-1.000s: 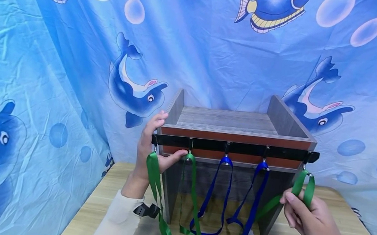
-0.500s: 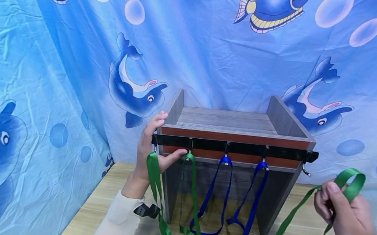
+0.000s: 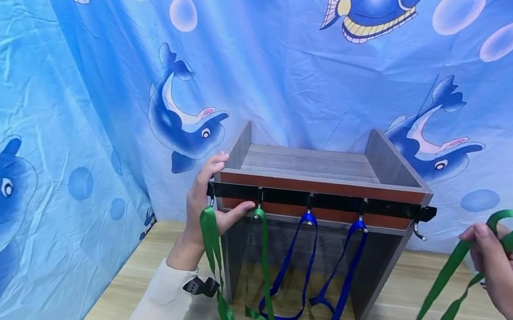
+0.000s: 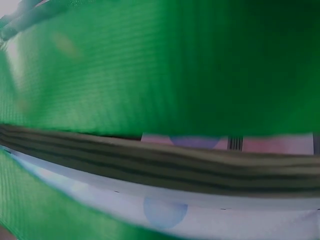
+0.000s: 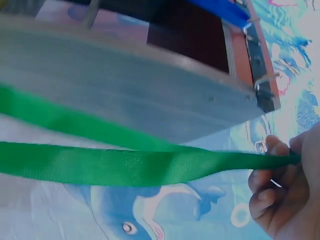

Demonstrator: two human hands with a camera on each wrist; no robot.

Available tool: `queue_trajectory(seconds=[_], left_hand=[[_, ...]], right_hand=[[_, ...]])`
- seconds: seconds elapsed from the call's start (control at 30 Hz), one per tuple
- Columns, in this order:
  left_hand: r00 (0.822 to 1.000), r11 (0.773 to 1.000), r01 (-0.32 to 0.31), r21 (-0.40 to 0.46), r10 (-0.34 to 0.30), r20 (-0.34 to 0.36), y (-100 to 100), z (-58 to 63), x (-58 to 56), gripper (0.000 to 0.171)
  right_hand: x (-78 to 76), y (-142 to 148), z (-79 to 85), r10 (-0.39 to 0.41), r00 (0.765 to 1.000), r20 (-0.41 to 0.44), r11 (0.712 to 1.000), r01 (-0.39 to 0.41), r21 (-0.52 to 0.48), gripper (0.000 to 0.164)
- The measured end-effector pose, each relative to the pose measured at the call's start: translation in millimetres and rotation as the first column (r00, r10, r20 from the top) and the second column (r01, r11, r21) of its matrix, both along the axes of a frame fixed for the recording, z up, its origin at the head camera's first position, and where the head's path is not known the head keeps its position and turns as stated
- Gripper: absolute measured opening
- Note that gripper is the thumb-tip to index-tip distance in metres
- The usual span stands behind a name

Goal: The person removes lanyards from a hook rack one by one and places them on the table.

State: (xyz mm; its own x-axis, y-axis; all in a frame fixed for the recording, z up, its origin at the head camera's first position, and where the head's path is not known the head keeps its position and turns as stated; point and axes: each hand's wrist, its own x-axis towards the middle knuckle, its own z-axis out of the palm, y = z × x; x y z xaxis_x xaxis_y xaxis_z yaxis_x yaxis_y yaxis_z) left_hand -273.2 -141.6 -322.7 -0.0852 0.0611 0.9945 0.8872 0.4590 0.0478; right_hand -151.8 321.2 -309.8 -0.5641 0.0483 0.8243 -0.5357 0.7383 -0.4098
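Note:
My right hand (image 3: 510, 270) pinches a green lanyard (image 3: 445, 276) near its top loop, out to the right of a grey wooden shelf unit (image 3: 377, 277). Both strands of the lanyard drop to a white end piece low over the table; the right wrist view shows the same lanyard (image 5: 115, 167) stretching away from the fingers. A black hook rail (image 3: 336, 203) runs across the unit's front, and its rightmost hook (image 3: 420, 233) is bare. My left hand (image 3: 199, 211) grips the unit's left edge, thumb along the front under the rail. In the left wrist view, green ribbon (image 4: 100, 75) covers much of the picture.
From the other hooks hang two green lanyards, the outer one (image 3: 214, 239) and the inner one (image 3: 264, 254), and two blue lanyards, one (image 3: 309, 259) left of the other (image 3: 345, 289). A wooden tabletop (image 3: 146, 268) lies below. Blue sea-print cloth (image 3: 291, 96) stands behind.
My right hand has lifted the green lanyard off the rightmost hook and carried it to the right, its white end trailing after. The left hand stays in place.

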Motion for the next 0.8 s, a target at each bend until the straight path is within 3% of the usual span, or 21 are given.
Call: queue_trajectory(seconds=[0.27, 0.37, 0.47, 0.53, 0.67, 0.8], left_hand=[[1.000, 1.000, 0.009, 0.001, -0.009, -0.004, 0, 1.2, -1.5, 0.085], [1.000, 1.000, 0.009, 0.003, -0.009, -0.020, 0, 0.6, -1.5, 0.084], [1.000, 1.000, 0.003, 0.003, -0.003, -0.031, 0, 0.2, -1.1, 0.083], [1.000, 1.000, -0.002, 0.003, 0.002, -0.031, 1, 0.2, -0.9, 0.083], [1.000, 1.000, -0.008, 0.007, 0.008, -0.029, 1, -0.1, -1.5, 0.082], [0.999, 1.000, -0.012, 0.003, 0.012, -0.038, 1, -0.3, -2.7, 0.082]], right_hand=[[-29.8, 27, 23.9, -0.122, 0.984, -0.129, 0.977, 0.143, 0.160, 0.044], [-40.3, 39, 26.1, -0.209, 0.977, -0.037, 0.969, 0.212, 0.126, 0.048], [-49.1, 52, 24.6, -0.248, 0.959, 0.137, 0.968, 0.251, -0.008, 0.051], [-55.7, 61, 24.2, -0.226, 0.945, 0.237, 0.963, 0.253, -0.088, 0.051], [-70.5, 76, 23.9, -0.106, 0.933, 0.343, 0.954, 0.192, -0.229, 0.048], [-82.3, 85, 23.0, 0.076, 0.937, 0.340, 0.919, 0.067, -0.389, 0.043]])
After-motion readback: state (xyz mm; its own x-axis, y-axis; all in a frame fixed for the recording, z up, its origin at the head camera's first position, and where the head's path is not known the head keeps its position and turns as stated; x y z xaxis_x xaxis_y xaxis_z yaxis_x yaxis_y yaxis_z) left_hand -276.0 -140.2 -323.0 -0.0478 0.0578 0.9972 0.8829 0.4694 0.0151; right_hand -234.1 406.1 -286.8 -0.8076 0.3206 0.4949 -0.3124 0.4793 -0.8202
